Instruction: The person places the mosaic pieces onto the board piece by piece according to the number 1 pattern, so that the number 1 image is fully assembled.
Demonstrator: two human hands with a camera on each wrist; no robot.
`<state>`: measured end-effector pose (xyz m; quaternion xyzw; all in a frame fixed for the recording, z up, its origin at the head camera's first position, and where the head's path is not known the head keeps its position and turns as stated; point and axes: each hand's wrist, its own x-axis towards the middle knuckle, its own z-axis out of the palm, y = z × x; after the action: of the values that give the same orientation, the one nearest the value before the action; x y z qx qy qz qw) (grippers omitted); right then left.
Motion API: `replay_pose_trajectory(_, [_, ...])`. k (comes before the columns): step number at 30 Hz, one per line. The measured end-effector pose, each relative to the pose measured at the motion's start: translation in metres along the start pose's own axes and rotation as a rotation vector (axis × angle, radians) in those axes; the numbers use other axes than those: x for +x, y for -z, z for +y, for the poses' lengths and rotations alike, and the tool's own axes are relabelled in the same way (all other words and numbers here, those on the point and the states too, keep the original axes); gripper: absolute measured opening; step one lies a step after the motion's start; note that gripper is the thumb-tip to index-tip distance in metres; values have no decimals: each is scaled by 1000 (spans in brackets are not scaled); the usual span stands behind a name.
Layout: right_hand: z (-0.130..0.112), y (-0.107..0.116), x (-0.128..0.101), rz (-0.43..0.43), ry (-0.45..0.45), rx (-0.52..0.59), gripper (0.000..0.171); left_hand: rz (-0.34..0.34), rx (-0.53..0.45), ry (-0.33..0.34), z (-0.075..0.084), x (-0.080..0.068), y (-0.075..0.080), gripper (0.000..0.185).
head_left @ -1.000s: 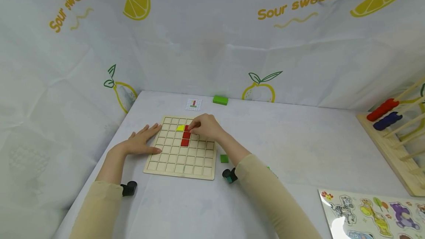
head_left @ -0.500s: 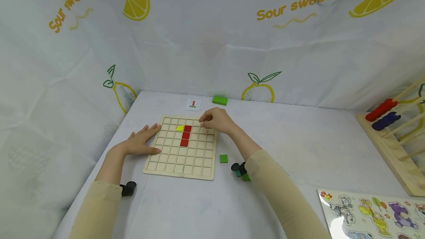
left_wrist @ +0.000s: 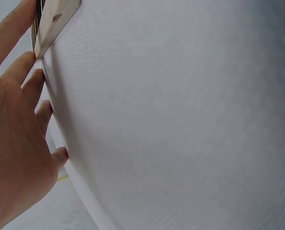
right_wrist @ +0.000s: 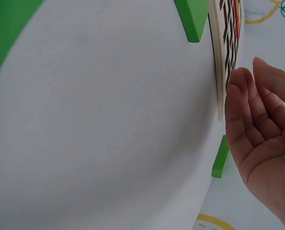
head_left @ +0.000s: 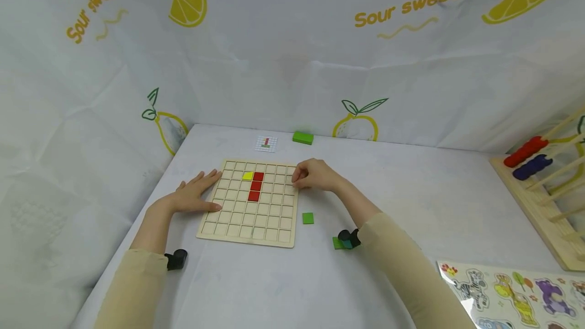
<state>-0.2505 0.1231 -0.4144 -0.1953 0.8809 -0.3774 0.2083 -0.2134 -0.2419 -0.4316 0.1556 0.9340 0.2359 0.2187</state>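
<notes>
The left hand (head_left: 194, 196) lies flat, fingers straight, on the counter (head_left: 411, 207), its fingertips touching the left edge of the one wooden grid board (head_left: 249, 230). On the board sit one yellow tile (head_left: 248, 176) and three red tiles (head_left: 256, 186) in a column, all in its far half. The right hand (head_left: 315, 175) rests at the board's right edge, fingers loosely curled and holding nothing. Two small green tiles lie on the counter, one (head_left: 308, 218) just beside the board's right edge, another (head_left: 338, 242) nearer the front by the wrist. One green block (head_left: 303, 137) and one pattern card (head_left: 266, 143) sit at the far edge.
</notes>
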Motion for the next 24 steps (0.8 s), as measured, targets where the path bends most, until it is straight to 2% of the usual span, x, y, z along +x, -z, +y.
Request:
replay_pose_trajectory(12, [2,2,-19,-233,-40,-98,6,2,-4,-3,-1,-2,1,100])
replay_pose_trajectory(18, [-5,0,-30,-307,-70,-156,11,0,-2,-2,-1,-2,0,100])
replay_pose_trajectory(24, [-8,-4,-38,-316,-88,-183,20,7,-16,-9,-1,-2,0,100])
